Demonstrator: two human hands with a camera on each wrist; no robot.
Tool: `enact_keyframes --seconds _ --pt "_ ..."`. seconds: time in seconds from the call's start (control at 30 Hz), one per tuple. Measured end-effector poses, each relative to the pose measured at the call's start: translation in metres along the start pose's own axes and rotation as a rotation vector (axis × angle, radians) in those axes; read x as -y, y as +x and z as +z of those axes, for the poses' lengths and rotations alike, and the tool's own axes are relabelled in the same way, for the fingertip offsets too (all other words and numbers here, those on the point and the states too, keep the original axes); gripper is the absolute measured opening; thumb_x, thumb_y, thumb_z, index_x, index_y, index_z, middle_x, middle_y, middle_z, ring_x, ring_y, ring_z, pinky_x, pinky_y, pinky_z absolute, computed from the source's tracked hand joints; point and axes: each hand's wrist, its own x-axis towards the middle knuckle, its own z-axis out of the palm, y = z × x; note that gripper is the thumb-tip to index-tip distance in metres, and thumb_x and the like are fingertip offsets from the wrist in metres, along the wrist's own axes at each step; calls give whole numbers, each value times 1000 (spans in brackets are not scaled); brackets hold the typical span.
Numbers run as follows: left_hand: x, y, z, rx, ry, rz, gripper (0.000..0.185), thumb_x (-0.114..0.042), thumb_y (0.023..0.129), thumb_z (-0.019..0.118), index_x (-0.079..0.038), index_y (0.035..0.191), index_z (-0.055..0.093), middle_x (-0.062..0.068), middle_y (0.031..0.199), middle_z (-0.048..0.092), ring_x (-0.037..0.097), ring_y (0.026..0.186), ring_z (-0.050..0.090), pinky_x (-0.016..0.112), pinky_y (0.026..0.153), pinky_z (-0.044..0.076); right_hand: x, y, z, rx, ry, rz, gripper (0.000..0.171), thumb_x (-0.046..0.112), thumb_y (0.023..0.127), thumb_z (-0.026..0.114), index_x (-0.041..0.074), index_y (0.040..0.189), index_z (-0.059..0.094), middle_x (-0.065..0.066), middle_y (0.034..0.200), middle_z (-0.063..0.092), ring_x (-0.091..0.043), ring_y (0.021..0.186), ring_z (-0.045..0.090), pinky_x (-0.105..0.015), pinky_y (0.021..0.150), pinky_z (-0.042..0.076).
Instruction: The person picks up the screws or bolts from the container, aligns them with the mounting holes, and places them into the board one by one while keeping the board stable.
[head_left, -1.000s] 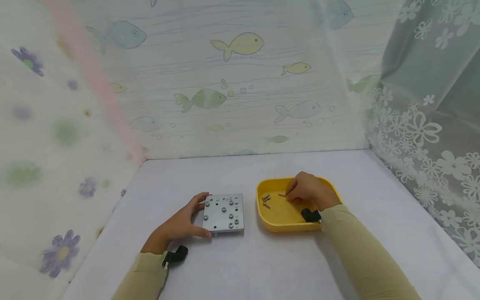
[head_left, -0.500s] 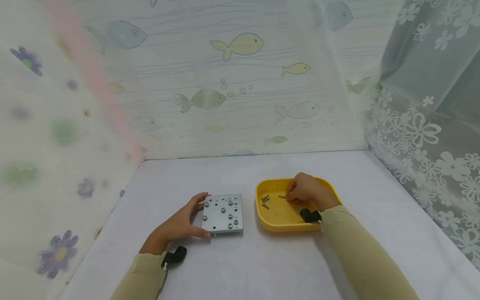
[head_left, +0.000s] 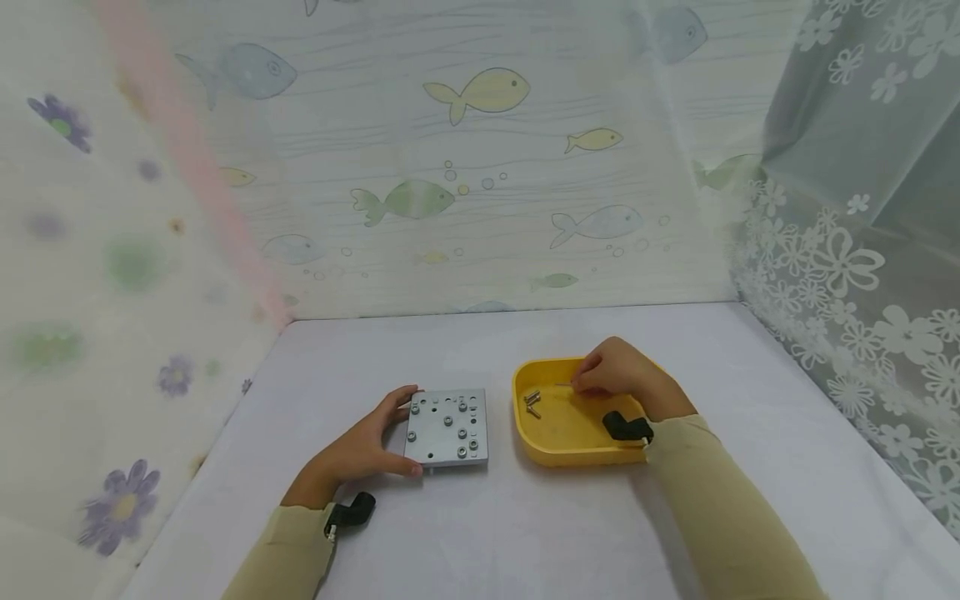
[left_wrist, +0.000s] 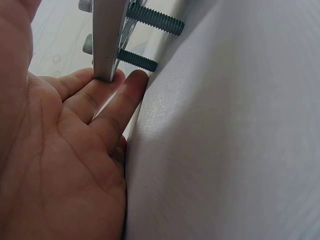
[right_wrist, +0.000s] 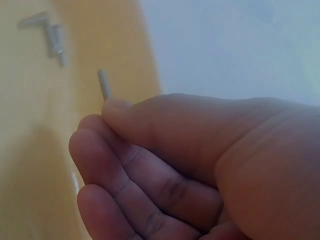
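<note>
Head view: white table point(head_left: 525, 533) walled by curtains on three sides, open room in front of yellow tray point(head_left: 558, 442). Spare screws point(head_left: 532, 402) lie at tray's left. Left hand point(head_left: 360, 446) braces metal plate point(head_left: 447, 427) edge, fingers straight. Right hand point(head_left: 618, 375) over tray pinches a screw point(right_wrist: 104, 84), shaft protruding beyond thumb and forefinger.

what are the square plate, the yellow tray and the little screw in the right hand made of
Square plate: likely aluminium or steel, matte grey with drilled holes.
Yellow tray: probably moulded plastic, smooth with rounded corners.
Screw: looks like pale grey metal; blurred, so the finish is unclear.
</note>
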Motion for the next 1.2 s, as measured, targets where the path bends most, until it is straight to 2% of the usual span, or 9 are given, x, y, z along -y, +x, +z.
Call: enact_keyframes --seconds 0.13,0.4,0.7,0.9,1.1,1.2 --pt "-1 0 -1 -1 4 2 126 -41 63 99 -29 163 23 -1 167 36 30 156 30 68 125 6 3 -1 -2 -9 58 5 19 19 93 77 4 106 80 -6 95 78 -19 85 74 -33 80 63" --pt "-3 0 -1 -4 10 1 128 -42 63 99 -29 164 22 1 165 39 30 156 29 68 125 7 9 -3 -3 -35 149 -31 28 25 92 80 6 112 79 -8 99 79 -29 99 74 -35 85 62" --pt "-3 -1 -1 0 16 -6 127 -43 63 98 -29 164 22 1 165 38 30 156 29 68 125 7 25 -8 3 -73 217 -70 25 24 92 80 9 112 80 -8 109 78 -21 99 75 -42 93 61" --pt "-2 0 -2 -2 9 2 128 -42 62 99 -28 164 22 1 166 38 30 156 29 67 125 6 41 -11 13 -88 245 -128 23 23 92 79 9 110 80 -9 113 77 -21 99 74 -43 95 60" --pt "-2 0 -3 -5 12 3 128 -42 62 99 -29 163 23 0 166 37 30 156 31 68 125 7 59 -13 30 -72 259 -185 17 24 94 78 15 107 80 -5 111 77 -22 101 71 -38 92 61" --pt "-2 1 -2 -4 13 0 128 -42 62 99 -29 164 22 0 166 36 30 156 31 68 125 7 68 -14 38 -56 260 -215 14 24 94 77 17 106 80 -6 109 77 -28 103 70 -40 94 60"
